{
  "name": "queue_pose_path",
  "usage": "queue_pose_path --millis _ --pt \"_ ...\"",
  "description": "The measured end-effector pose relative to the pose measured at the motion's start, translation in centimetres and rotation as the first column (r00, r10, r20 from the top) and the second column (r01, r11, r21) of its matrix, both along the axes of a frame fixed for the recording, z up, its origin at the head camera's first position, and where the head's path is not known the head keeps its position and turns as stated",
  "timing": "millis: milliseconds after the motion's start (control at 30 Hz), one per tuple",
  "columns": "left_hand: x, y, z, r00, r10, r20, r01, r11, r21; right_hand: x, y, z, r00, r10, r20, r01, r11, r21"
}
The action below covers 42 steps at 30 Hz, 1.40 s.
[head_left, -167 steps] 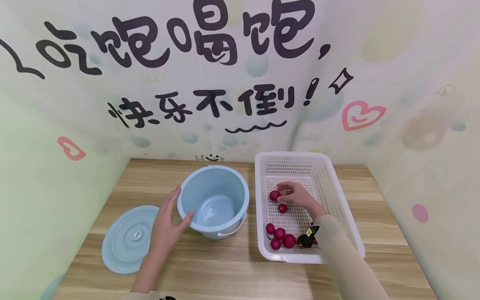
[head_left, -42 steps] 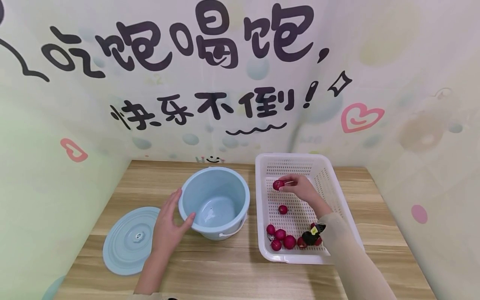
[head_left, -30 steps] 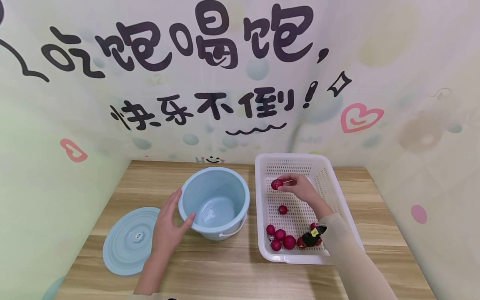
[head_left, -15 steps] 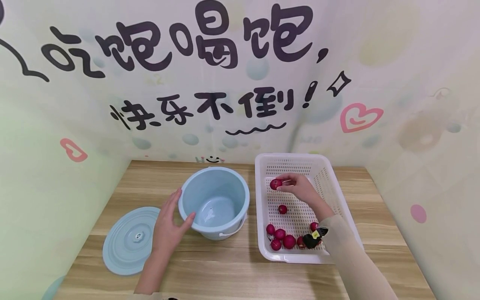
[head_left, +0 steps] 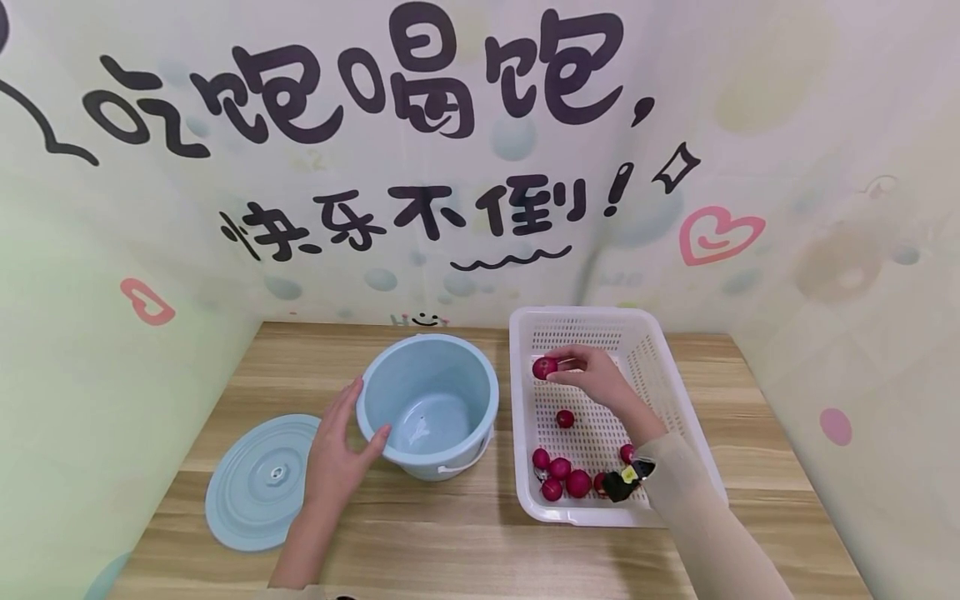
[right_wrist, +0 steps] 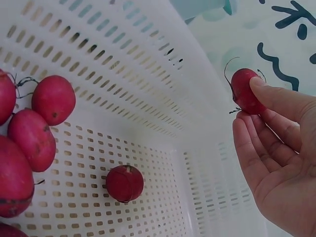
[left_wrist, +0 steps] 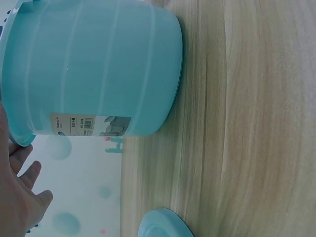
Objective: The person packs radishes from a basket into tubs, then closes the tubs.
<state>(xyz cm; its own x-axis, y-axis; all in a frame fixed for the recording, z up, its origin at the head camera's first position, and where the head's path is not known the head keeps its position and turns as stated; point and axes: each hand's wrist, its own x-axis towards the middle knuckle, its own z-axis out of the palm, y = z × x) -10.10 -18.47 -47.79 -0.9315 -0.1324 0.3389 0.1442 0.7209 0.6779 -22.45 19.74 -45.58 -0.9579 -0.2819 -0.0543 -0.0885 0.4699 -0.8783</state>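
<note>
- Red radish: was up off the floor of the white basket, over its far left part, thin roots trailing (clearest from the right wrist).
- Right hand: pinched that radish between thumb and fingertips.
- Inside the basket: a lone radish lay mid-floor; a cluster of radishes lay toward the near wall, partly hidden by a black wrist device.
- Left hand: touched the blue bucket at its rim, thumb and fingers spread apart.
- Bucket: stood upright, left of the basket.
- Blue lid: lay on the wood-grain tabletop, left of the bucket.
</note>
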Motion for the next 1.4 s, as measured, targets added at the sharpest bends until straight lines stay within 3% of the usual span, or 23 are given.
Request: queue_pose_path --millis 467,833,1400 --pt "0.1 -0.1 0.0 1.000 -0.002 -0.013 0.002 1.000 0.010 0.8 -1.6 1.9 0.999 0.026 -0.035 -0.027 0.999 -0.028" --pt "0.2 0.0 0.1 1.000 0.002 0.005 -0.002 1.000 0.013 0.8 -2.7 2.2 0.997 0.054 -0.048 -0.057 0.997 -0.057" --pt "0.1 0.2 0.0 1.000 0.006 -0.015 -0.005 0.999 0.032 2.7 -5.9 4.0 0.989 0.129 -0.076 -0.138 0.981 -0.139"
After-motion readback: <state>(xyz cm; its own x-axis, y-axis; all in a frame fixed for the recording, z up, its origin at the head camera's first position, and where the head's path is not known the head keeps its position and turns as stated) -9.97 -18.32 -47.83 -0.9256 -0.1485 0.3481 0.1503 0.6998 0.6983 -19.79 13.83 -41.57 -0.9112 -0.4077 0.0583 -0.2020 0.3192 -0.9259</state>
